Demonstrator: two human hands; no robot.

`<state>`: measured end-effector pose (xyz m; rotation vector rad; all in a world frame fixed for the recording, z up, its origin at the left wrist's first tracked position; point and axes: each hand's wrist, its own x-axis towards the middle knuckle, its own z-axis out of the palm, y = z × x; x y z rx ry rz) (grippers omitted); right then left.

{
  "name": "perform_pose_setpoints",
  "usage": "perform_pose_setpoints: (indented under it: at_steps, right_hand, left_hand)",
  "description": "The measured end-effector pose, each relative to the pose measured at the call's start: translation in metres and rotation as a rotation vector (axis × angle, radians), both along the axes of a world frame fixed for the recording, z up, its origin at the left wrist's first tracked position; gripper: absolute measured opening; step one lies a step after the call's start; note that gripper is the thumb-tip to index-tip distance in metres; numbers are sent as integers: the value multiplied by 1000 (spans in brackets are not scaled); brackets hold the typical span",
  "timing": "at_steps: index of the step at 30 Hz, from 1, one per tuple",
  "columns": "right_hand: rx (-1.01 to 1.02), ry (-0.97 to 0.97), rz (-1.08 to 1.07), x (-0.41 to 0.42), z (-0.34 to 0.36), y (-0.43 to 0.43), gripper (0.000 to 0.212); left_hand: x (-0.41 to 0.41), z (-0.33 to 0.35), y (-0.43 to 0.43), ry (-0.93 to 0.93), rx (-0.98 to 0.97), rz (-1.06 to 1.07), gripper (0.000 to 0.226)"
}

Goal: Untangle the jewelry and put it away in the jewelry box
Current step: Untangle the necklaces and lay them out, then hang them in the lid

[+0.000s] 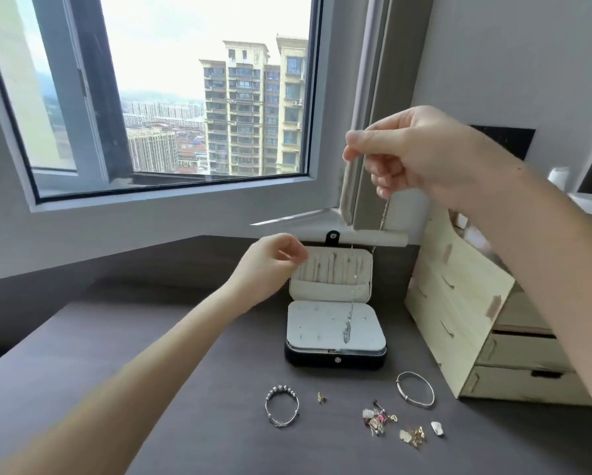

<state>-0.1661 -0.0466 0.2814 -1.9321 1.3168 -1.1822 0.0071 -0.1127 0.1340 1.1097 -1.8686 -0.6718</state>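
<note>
On the near part of the dark bench [219, 423], loose pieces lie in a row. From left to right:

- a beaded bracelet [282, 410]
- a small gold earring [321, 398]
- a tangled cluster of charms [378, 417]
- a gold cluster [413, 436], nearer than the charms
- a pale stone piece [437, 428]
- a silver bangle [415, 389], just beyond the stone piece

None of these pieces touch each other.

Behind them stands the black jewelry box [335, 358]. It is open, with its lid upright and its pale tray facing up. To the right of the box is a pale wooden drawer unit [459, 303].

A thin necklace [347, 329] hangs in two strands from the right hand. Its lower end, with a small pendant, is over the tray. Whether it touches the tray cannot be determined.

The left hand [270, 262] is at the upper left corner of the lid. Its fingers are loosely curled, and nothing is visible in its grip.

The right hand [421, 156] is raised high above the box. Its grip is clamped on the necklace, with thumb and forefinger pinching one strand. The other strand drops from the lower fingers.

Beyond the bench is a window [171, 97] with tower blocks outside.
</note>
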Motion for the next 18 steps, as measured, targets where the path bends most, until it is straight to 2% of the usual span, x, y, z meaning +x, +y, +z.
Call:
perform_pose_setpoints:
  at_steps: [4,9,13,15,18]
  right_hand:
    - [-33,14,-25,-2,-1,-34,21]
    - [-39,7,-47,-2,-9,-75,21]
    - [-65,-3,-69,-1,-15,-98,21]
    - [-74,-7,-79,0,-17,-108,21]
    - [-83,-30,-84,0,-20,-120,20]
  left_hand:
    - [-14,-42,-37,-292,-177,152,39]
    - [-33,-80,-62,-505,-397,177,44]
    - [-43,-94,-73,-585,-421,203,33]
    - [-46,-100,-77,-574,-423,215,25]
    - [-49,-106,-79,-541,-441,224,27]
